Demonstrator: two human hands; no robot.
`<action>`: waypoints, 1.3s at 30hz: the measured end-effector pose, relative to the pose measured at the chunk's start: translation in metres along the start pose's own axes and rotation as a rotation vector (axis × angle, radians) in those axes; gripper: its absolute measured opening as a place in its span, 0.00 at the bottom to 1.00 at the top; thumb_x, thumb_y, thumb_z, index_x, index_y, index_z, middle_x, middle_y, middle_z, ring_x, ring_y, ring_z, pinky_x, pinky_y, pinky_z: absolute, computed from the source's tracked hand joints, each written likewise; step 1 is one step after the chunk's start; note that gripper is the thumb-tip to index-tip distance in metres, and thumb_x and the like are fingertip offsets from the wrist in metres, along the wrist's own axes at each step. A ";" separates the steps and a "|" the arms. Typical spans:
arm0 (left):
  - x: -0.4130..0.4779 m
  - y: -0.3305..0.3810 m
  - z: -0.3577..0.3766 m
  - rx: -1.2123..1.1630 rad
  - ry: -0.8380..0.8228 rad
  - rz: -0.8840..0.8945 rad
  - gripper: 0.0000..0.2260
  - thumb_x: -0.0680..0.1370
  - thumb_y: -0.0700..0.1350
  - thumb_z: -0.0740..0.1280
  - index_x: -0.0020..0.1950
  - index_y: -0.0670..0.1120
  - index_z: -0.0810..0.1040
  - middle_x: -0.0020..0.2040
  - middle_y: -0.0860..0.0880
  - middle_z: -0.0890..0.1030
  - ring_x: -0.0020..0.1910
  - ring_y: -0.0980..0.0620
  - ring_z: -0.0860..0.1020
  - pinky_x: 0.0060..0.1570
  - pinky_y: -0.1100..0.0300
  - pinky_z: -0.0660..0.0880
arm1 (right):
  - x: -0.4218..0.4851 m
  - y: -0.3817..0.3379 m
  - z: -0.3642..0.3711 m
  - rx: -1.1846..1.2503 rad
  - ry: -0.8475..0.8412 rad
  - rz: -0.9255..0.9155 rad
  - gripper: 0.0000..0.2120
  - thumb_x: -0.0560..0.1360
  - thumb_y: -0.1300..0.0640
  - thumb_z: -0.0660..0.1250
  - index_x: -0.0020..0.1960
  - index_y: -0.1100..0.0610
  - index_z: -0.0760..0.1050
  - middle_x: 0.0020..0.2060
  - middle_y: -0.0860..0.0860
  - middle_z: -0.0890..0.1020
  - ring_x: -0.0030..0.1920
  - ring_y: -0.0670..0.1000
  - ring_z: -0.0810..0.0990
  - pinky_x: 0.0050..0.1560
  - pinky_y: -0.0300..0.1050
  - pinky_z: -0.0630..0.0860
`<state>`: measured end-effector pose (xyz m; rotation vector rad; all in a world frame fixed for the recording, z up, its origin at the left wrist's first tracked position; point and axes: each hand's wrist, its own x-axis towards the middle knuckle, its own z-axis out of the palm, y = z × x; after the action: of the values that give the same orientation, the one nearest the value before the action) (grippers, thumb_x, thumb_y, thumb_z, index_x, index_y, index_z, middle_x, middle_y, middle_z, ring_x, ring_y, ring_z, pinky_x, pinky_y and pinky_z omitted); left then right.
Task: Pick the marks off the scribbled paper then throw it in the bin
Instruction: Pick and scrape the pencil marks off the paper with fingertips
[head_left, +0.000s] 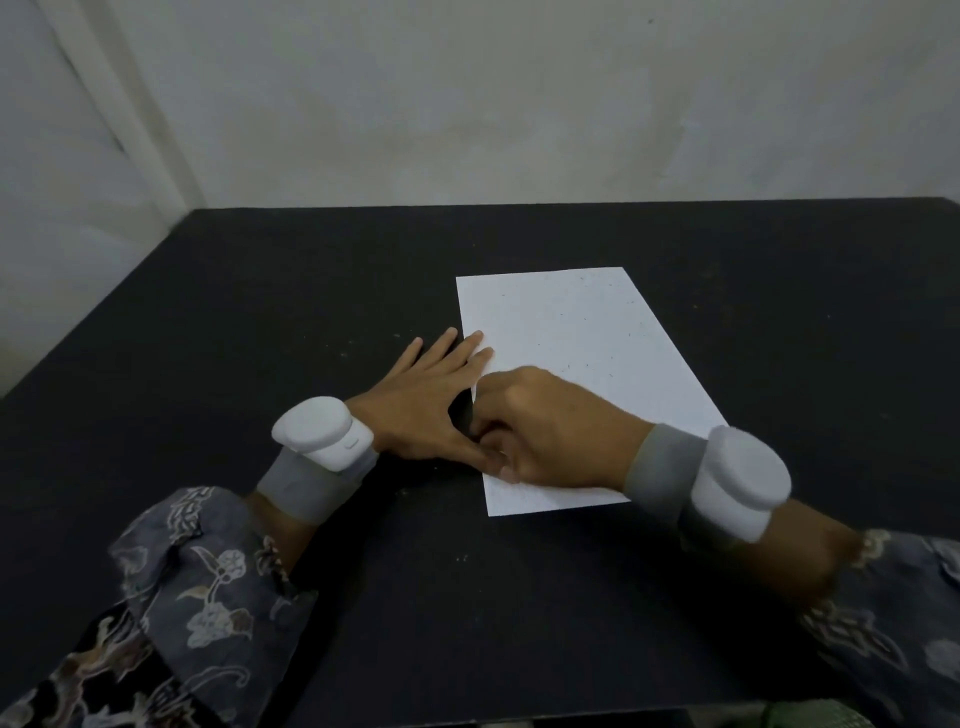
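A white sheet of paper (582, 374) lies flat on the black table (311, 291), right of the table's middle, its long side running away from the person. Tiny dark specks are scattered across the sheet.

The left hand (426, 400) lies palm down with fingers straight and spread, mostly on the table just beside the paper's left edge; two fingertips and the thumb lie over that edge onto the paper. The right hand (545, 431) sits over the paper's near left part with its fingers curled under, knuckles up, touching the left thumb; I cannot tell whether it pinches anything.

Each wrist carries a grey band with a white puck-shaped device (319, 434). Patterned dark sleeves (197, 582) cover both forearms.
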<state>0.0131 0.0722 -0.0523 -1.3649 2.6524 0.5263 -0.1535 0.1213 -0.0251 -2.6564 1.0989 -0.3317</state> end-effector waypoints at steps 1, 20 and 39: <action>0.000 0.000 0.000 -0.004 0.000 -0.001 0.62 0.53 0.81 0.55 0.79 0.53 0.38 0.77 0.57 0.33 0.73 0.59 0.29 0.71 0.53 0.28 | 0.001 0.000 0.001 0.006 -0.003 -0.006 0.05 0.73 0.62 0.68 0.45 0.63 0.81 0.43 0.55 0.81 0.43 0.52 0.79 0.45 0.45 0.76; 0.000 -0.002 -0.001 -0.059 0.016 -0.021 0.63 0.53 0.81 0.58 0.79 0.52 0.39 0.77 0.57 0.34 0.73 0.61 0.31 0.73 0.54 0.30 | -0.018 0.036 -0.027 1.110 0.222 0.548 0.06 0.78 0.64 0.61 0.49 0.62 0.77 0.41 0.58 0.83 0.41 0.57 0.83 0.43 0.48 0.82; 0.000 -0.005 -0.002 -0.056 -0.005 -0.008 0.66 0.50 0.83 0.56 0.78 0.52 0.38 0.77 0.56 0.33 0.72 0.62 0.29 0.72 0.53 0.28 | -0.006 0.039 -0.015 1.141 0.298 0.562 0.09 0.78 0.62 0.62 0.54 0.63 0.77 0.56 0.57 0.81 0.58 0.53 0.80 0.56 0.44 0.78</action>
<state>0.0173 0.0688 -0.0513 -1.3861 2.6469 0.6066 -0.1880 0.0967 -0.0239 -1.2815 1.1653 -0.9064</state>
